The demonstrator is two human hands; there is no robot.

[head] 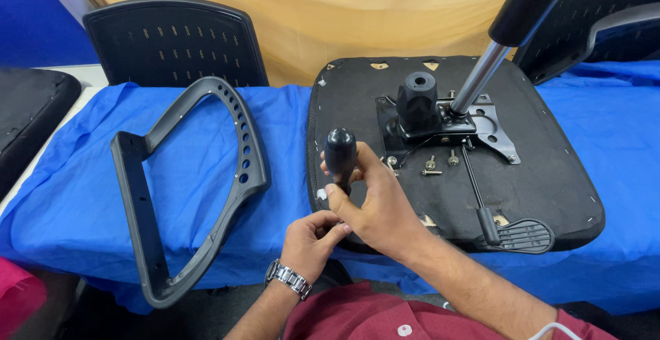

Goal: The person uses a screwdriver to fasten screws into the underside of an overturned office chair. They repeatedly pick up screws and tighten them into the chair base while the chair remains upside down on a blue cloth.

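Observation:
An upturned black chair seat [550,175] lies on the blue-covered table. A metal mechanism plate [495,123] with a black knob [416,99] and a gas lift cylinder [481,72] is mounted on it. My right hand [375,206] grips the black handle of a screwdriver [340,154], held upright at the seat's near left edge. Just below it, my left hand [309,244], with a metal wristwatch, pinches at the tool's lower end, which is hidden by the fingers. Loose screws [433,167] lie on the seat near the plate.
A black armrest frame [234,175] lies on the blue cloth [82,195] to the left. A lever with a paddle [519,235] rests at the seat's near edge. Black mesh chair backs [175,41] stand behind, another at the far right [598,17].

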